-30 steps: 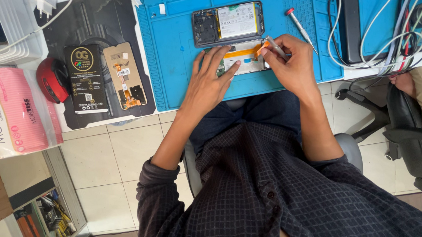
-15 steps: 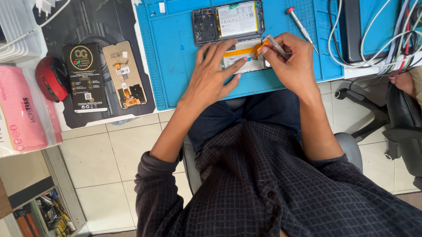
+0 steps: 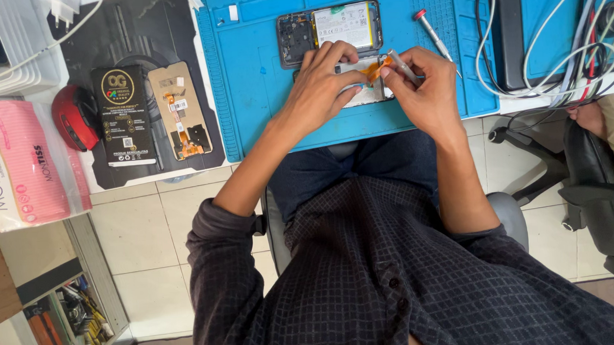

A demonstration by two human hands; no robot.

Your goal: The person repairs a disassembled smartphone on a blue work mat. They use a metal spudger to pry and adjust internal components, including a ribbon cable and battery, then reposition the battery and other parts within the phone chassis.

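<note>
Your left hand [image 3: 318, 90] lies flat over the lower part of the opened phone [image 3: 333, 46], fingers spread and pressing down on it, with the fingertips reaching up toward the white battery [image 3: 343, 26]. It pins the phone rather than closing around anything. Your right hand [image 3: 423, 87] is pinched narrow around a slim metal tool [image 3: 402, 64], held between thumb and forefinger like a pen, its tip angled down at the orange ribbon cable [image 3: 373, 69] that shows between your two hands.

The phone rests back-open on the blue work mat [image 3: 256, 92], near the mat's top edge and directly in front of you. Just to the right of your right hand, a screwdriver with a red cap [image 3: 433, 32] lies slanted on the mat, apart from the phone.

To the left of the mat, on a black pad [image 3: 132, 36], a black box [image 3: 122, 114] and a replacement screen part [image 3: 180, 109] with its own orange cable lie side by side. Further left sit a red round object [image 3: 74, 118] and a pink packet [image 3: 31, 162]. A tangle of white and dark cables [image 3: 555, 62] runs over the right end of the bench.
</note>
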